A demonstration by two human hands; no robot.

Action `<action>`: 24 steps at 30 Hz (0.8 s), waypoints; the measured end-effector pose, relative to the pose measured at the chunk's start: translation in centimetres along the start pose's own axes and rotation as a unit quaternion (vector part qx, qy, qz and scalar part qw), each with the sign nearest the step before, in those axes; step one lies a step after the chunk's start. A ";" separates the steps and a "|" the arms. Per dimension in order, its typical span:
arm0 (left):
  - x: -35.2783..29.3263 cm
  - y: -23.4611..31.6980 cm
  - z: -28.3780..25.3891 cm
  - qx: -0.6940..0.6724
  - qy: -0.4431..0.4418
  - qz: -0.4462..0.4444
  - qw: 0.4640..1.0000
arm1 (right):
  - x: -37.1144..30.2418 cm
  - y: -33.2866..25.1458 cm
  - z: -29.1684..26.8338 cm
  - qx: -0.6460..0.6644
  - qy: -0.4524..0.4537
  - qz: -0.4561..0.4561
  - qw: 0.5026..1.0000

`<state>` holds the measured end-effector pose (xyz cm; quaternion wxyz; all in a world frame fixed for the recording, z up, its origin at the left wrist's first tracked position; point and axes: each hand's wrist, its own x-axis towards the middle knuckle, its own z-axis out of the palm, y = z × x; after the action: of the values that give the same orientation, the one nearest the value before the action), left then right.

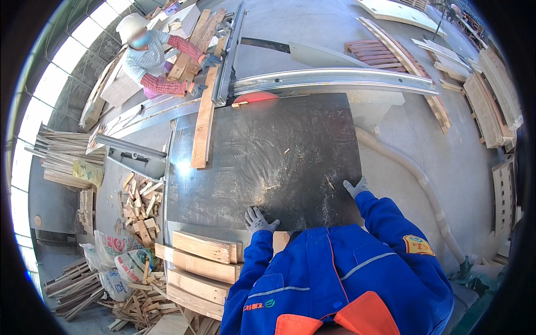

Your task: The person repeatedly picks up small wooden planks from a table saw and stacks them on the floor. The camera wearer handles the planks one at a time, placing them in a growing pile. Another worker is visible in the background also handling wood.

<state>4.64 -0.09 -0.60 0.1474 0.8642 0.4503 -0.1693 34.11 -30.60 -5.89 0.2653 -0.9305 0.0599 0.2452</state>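
Note:
My left hand (260,220), in a grey work glove, rests at the near edge of a black saw table (301,151). Its fingers are spread and hold nothing. At the table's right corner lies my right hand (355,187), gloved alike, with its fingers stretched out over the edge. A long wooden board (204,123) lies at the table's far left, away from both my hands. Across the table, a co-worker's gloved hands (202,75) are at that board. Small wood chips (272,187) and sawdust lie on the black top.
A red blade guard (257,97) stands by the metal rail (335,78) at the far side. Stacked boards (204,262) are left of me, beyond them a scrap wood pile (139,206) and white sacks (131,262). A thick hose (419,178) runs along the floor at right.

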 end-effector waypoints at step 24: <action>-0.1 -0.2 0.4 -0.001 0.021 0.006 1.000 | -0.2 0.0 -0.1 -0.007 0.002 -0.002 1.000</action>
<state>4.35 -0.18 -0.98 0.1398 0.8700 0.4484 -0.1501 33.96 -30.68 -5.66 0.2589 -0.9331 0.0571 0.2430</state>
